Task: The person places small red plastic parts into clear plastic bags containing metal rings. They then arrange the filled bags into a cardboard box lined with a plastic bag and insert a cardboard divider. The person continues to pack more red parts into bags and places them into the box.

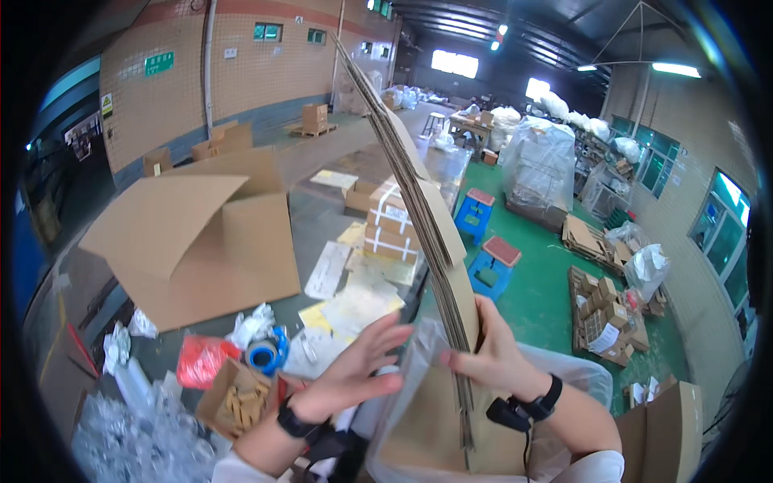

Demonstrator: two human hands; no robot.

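A stack of flat brown cardboard sheets (439, 249) stands on edge in front of me, tilted with its top leaning left. My right hand (499, 354) grips its lower part, thumb on the near side and fingers behind the far face. My left hand (354, 370) is held up just left of the stack, fingers spread, apart from it and holding nothing. Beneath the stack is a container lined with clear plastic (584, 374), with brown cardboard (411, 431) inside. Whether the stack's lower end touches that cardboard, I cannot tell.
On the left table are a large open cardboard box (250, 258), a blue tape roll (264, 354), a red plastic bag (205, 360), a small carton (211, 402) of tan pieces and clear plastic bags (137, 443). Strapped cartons (390, 229) and blue stools (493, 270) stand beyond.
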